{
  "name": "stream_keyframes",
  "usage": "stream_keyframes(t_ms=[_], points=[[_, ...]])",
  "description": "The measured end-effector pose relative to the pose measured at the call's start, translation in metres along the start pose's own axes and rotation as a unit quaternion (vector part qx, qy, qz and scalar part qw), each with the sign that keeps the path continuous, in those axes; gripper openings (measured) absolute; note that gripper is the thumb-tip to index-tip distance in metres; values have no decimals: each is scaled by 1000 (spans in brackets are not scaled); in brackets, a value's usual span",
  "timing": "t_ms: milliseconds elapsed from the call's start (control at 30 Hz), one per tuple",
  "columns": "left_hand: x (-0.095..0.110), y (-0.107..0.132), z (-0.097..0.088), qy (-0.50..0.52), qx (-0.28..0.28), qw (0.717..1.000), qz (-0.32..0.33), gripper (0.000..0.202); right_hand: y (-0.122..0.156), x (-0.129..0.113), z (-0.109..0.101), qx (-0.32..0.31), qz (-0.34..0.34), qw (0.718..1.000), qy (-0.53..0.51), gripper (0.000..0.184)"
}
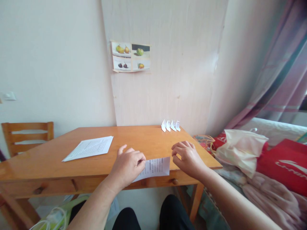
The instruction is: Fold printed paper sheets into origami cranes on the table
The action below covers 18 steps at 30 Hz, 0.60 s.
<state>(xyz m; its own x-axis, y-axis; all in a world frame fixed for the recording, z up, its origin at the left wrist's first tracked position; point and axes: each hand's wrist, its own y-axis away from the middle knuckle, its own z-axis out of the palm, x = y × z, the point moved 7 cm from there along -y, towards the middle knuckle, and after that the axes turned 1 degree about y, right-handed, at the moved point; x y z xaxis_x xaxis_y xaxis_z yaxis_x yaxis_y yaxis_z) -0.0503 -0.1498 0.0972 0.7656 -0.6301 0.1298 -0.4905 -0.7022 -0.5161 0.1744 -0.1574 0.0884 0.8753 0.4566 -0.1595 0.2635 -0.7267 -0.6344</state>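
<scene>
A printed sheet of paper [158, 167], creased and with one part bent up, is held at the table's front edge. My left hand [129, 164] pinches its left side between thumb and fingers. Just right of the sheet, my right hand [188, 158] hovers with loosely curved fingers and nothing visible in them, a small gap from the paper's edge. At the table's far right edge stand several folded white paper figures [170, 126], crane-like in shape. A stack of printed sheets [90, 148] lies on the left of the table.
The wooden table [134, 137] has drawers under its front edge. A wooden chair [31, 137] stands at left. To the right are a white bag [240, 147], a red bag [283, 163] and pink cloth [268, 191]. Fruit pictures [131, 57] hang on the back panel.
</scene>
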Motion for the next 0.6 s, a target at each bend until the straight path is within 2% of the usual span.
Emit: stream_keyframes(t_ms=[133, 200, 300, 433, 600], points=[[-2, 2, -4, 5, 10, 1000, -14, 17, -1, 6, -11, 40, 28, 999, -12, 10], [1, 1, -4, 7, 10, 1000, -11, 17, -3, -5, -15, 46, 14, 998, -29, 10], [8, 1, -4, 1, 8, 1000, -1, 16, -4, -34, -16, 33, -22, 998, -38, 13], [21, 3, -4, -14, 11, 1000, 7, 16, -2, -73, -4, -7, -76, 997, -22, 14], [37, 7, -2, -13, 4, 1000, 18, 16, 3, -86, 14, -48, -89, 995, 2, 19]])
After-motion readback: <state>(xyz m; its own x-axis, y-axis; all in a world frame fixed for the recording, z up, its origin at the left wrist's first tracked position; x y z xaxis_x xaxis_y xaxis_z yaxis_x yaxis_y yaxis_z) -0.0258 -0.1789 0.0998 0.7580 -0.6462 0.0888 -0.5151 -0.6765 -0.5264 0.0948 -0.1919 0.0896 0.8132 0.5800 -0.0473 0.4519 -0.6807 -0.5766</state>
